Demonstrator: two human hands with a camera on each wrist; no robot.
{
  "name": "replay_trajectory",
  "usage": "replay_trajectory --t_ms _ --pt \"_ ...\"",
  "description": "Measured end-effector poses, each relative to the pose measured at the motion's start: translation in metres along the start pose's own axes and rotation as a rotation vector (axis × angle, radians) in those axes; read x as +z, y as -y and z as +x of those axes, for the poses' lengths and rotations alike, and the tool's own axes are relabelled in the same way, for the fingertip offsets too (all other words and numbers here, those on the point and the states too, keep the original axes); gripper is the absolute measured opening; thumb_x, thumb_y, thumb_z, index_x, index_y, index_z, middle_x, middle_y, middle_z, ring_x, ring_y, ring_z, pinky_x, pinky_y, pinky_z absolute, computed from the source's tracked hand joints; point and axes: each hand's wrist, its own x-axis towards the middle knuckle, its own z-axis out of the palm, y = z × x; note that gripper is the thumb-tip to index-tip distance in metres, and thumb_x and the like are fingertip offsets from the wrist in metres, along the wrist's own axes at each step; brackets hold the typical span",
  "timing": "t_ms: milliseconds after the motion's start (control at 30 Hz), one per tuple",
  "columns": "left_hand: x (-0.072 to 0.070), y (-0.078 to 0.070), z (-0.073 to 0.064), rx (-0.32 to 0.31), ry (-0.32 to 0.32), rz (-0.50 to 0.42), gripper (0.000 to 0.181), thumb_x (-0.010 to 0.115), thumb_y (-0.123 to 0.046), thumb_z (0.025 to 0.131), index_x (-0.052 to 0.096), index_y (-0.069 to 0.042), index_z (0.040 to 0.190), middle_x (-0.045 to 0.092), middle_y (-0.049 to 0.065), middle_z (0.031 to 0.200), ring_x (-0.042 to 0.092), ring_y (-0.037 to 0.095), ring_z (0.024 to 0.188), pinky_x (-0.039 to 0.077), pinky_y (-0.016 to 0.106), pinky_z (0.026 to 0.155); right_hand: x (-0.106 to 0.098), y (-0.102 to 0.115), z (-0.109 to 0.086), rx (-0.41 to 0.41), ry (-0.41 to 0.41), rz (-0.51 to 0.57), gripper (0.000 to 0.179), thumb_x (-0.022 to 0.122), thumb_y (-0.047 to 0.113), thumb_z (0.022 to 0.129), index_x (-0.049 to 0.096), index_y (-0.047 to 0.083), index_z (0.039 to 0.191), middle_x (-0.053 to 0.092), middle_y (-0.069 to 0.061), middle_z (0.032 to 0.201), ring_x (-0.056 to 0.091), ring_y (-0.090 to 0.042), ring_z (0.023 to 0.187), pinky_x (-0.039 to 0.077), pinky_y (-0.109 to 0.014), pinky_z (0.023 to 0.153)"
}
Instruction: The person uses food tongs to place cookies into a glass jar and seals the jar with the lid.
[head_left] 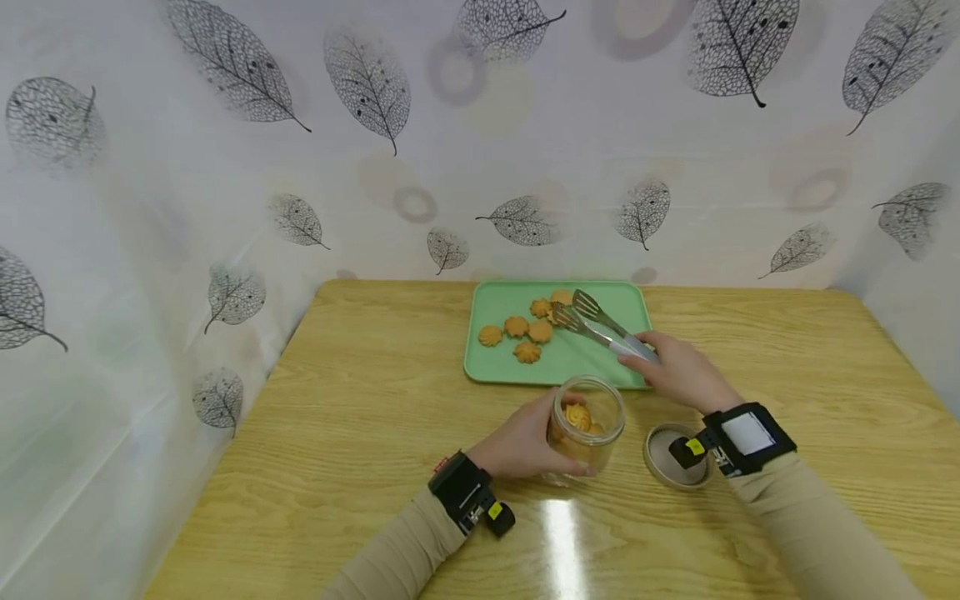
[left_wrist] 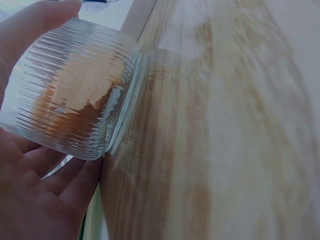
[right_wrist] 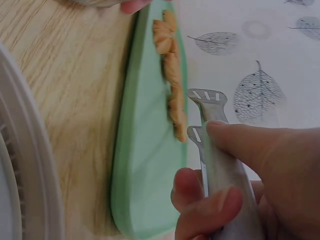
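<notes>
- Left hand (head_left: 528,442) grips the jar (head_left: 600,450), cookies (head_left: 577,417) inside.
- Lid (head_left: 662,463) lies on the table (head_left: 360,375), right of the jar.
- Right hand (head_left: 686,372) grips the tongs (head_left: 619,347), tips apart, over the tray (head_left: 577,368).
- Other cookies (head_left: 540,331) lie on the tray.

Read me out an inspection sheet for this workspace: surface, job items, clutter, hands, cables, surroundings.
Surface: wood-grain table, with a glare streak near the front.
Job items: green tray bearing loose cookies; glass jar, open, some cookies inside; metal tongs, slotted ends apart, contact with the cookies unclear; round lid lying on the table, beside the jar.
Clutter: nothing seen.
Left hand: grips the jar, fingers and thumb around it.
Right hand: holds the tongs by the handle.
Cables: nothing seen.
Surroundings: pale leaf-print covering behind the table and at both sides.
</notes>
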Motion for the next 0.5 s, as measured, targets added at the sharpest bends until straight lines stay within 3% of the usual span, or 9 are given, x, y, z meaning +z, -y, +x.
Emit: replay_trajectory --t_ms 267,500 --pt "0.000 0.001 0.001 -0.004 0.000 0.014 0.093 0.088 -0.049 0.073 0.045 -0.023 0.151 0.056 -0.004 0.146 0.051 0.009 0.131 0.046 0.037 0.109 0.011 0.001 0.011 0.024 -0.006 -0.094 0.071 0.059 0.042 0.101 0.049 -0.011 0.146 0.062 -0.011 0.083 0.050 -0.019 0.060 0.035 -0.032 0.050" --pt "0.001 0.002 0.002 -0.004 0.004 0.018 0.092 0.087 -0.050 0.073 0.044 -0.025 0.150 0.056 -0.005 0.146 0.053 0.008 0.126 0.048 0.035 0.105 0.011 -0.002 0.014 0.051 0.040 -0.096 0.074 0.056 0.043 0.102 0.045 -0.012 0.149 0.064 -0.016 0.092 0.046 -0.020 0.060 0.032 -0.033 0.052"
